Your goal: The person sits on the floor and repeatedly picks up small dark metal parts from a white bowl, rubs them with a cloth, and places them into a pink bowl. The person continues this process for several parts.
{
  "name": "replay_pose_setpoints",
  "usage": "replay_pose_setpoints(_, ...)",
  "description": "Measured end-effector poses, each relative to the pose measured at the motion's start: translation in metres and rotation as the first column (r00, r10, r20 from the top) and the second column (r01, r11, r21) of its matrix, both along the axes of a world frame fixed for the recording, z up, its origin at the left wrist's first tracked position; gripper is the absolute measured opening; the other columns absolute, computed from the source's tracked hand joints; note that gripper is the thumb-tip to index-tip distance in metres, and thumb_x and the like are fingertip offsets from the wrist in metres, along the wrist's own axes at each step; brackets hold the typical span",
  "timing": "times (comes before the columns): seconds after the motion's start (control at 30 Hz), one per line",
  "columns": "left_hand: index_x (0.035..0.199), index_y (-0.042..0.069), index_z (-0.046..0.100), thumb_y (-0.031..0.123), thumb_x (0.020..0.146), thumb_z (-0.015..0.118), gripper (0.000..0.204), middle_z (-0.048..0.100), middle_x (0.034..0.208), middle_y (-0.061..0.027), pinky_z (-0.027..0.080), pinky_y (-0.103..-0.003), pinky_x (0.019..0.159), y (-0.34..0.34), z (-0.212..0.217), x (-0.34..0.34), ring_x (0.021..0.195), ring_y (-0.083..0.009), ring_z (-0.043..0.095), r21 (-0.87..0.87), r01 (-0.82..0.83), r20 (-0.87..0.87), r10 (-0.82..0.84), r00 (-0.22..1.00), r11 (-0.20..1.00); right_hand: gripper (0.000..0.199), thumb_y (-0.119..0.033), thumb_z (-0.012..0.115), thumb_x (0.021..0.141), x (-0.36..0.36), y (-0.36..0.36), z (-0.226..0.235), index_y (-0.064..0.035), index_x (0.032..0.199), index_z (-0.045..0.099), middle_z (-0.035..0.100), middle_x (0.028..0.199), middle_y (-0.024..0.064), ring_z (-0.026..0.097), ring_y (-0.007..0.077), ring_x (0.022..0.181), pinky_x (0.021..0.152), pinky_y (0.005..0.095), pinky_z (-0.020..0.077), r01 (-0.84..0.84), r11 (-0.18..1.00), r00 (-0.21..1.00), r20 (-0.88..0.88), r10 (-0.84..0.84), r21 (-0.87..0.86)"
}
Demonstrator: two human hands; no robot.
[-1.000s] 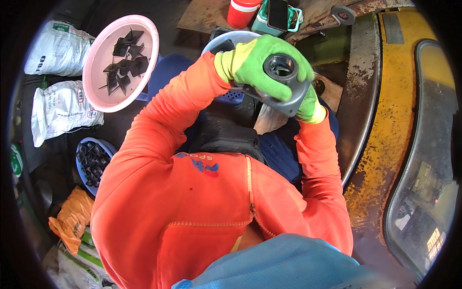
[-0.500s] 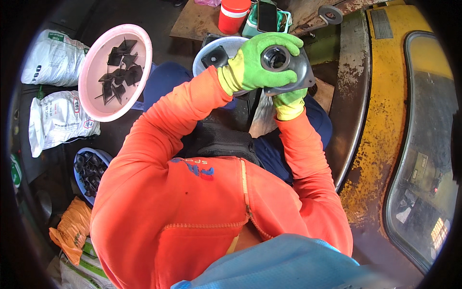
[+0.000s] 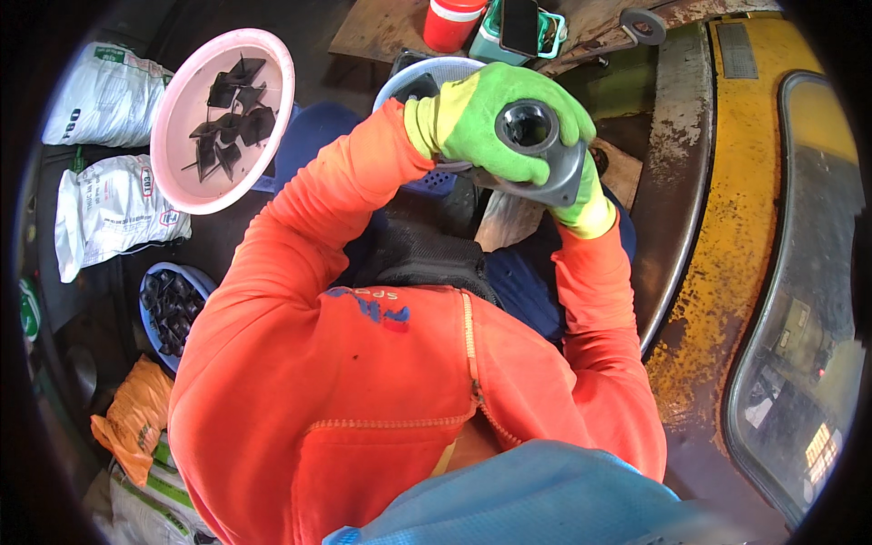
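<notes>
A dark grey plastic part (image 3: 561, 178) with a square flange and a round hollow collar is held up in front of me, its opening facing up toward me. My left hand (image 3: 481, 118), in a green and yellow glove, curls round the collar with thumb and fingers. Below and behind the flange, my right hand (image 3: 583, 207) grips the part's far right side; most of its fingers are hidden. Partly behind my left hand stands a pale blue-white basket (image 3: 392, 89) with a similar dark part (image 3: 421, 88) in it.
At left stand a pink basin (image 3: 162, 150) of black parts, white sacks (image 3: 100, 95), a blue basket (image 3: 150, 313) of dark pieces and an orange bag (image 3: 132, 413). A red jug (image 3: 447, 27) and green box (image 3: 488, 45) stand ahead. A rusty yellow machine (image 3: 718, 272) borders my right.
Both hands have shifted slightly right and down with the part. The part has tilted, and my left hand's fingers now cover more of its flange.
</notes>
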State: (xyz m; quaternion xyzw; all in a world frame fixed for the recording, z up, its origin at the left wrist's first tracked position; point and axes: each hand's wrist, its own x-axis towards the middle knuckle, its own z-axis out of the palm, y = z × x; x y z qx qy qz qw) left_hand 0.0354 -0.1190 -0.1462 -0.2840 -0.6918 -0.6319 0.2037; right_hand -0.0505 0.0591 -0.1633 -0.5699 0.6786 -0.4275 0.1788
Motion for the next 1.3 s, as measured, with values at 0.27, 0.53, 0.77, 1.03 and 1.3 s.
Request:
replay_pose_setpoints(0.27,0.100,0.003,0.065,0.025,0.063,0.085,0.047,0.067,0.111,-0.0159,0.042,-0.046,0.100,-0.003,-0.006,-0.014,0.112,-0.0362,0.058,0.083,0.536,0.014,-0.539,0.842,0.840,0.055,-0.029,0.060,0.093,0.003,0.017,-0.023,-0.0049,0.140,0.042,0.050,0.137,0.0093,0.049,0.0199,0.125,0.103,0.0334,0.0419,-0.160,0.981,0.695,0.718,0.033,0.110)
replay_pose_setpoints(0.53,0.105,0.004,0.063,0.015,0.066,0.081,0.044,0.063,0.121,-0.0123,0.046,-0.036,0.096,0.010,-0.003,-0.010,0.111,-0.0214,0.059,0.142,-0.146,0.081,0.136,0.987,0.979,0.052,-0.018,0.071,0.083,0.009,-0.017,-0.011,-0.0092,0.130,0.049,0.057,0.123,0.0067,0.057,0.0208,0.115,0.096,0.0332,0.0463,0.186,0.973,0.961,0.230,-0.151,-0.139)
replay_pose_setpoints(0.77,0.103,0.005,0.062,0.011,0.066,0.078,0.041,0.065,0.116,-0.0132,0.050,-0.036,0.090,0.022,0.001,-0.001,0.104,-0.0238,0.063,0.070,-0.289,-0.008,0.291,0.957,0.955,0.045,-0.023,0.072,0.081,0.018,-0.021,0.007,-0.0100,0.121,0.056,0.061,0.116,0.0062,0.060,0.0220,0.109,0.090,0.0351,0.0486,0.237,0.947,0.971,0.095,-0.222,-0.216)
replay_pose_setpoints(1.03,0.097,0.003,0.063,0.012,0.066,0.078,0.035,0.067,0.110,-0.0142,0.051,-0.036,0.087,0.014,0.005,0.007,0.101,-0.0262,0.064,0.147,-0.027,0.142,0.006,0.990,0.989,0.057,-0.020,0.075,0.077,0.007,0.000,0.016,-0.0079,0.128,0.053,0.059,0.124,0.0076,0.057,0.0218,0.115,0.092,0.0364,0.0477,-0.058,0.998,0.921,-0.386,0.045,-0.022)
replay_pose_setpoints(1.3,0.097,0.005,0.065,0.024,0.064,0.081,0.041,0.068,0.109,-0.0138,0.040,-0.048,0.101,0.012,0.002,-0.010,0.106,-0.0311,0.062,-0.002,0.411,-0.141,-0.407,0.902,0.911,0.056,-0.024,0.062,0.093,-0.009,0.036,-0.035,-0.0066,0.141,0.041,0.050,0.137,0.0082,0.047,0.0176,0.126,0.105,0.0319,0.0399,-0.255,0.961,0.966,0.083,0.247,0.111)
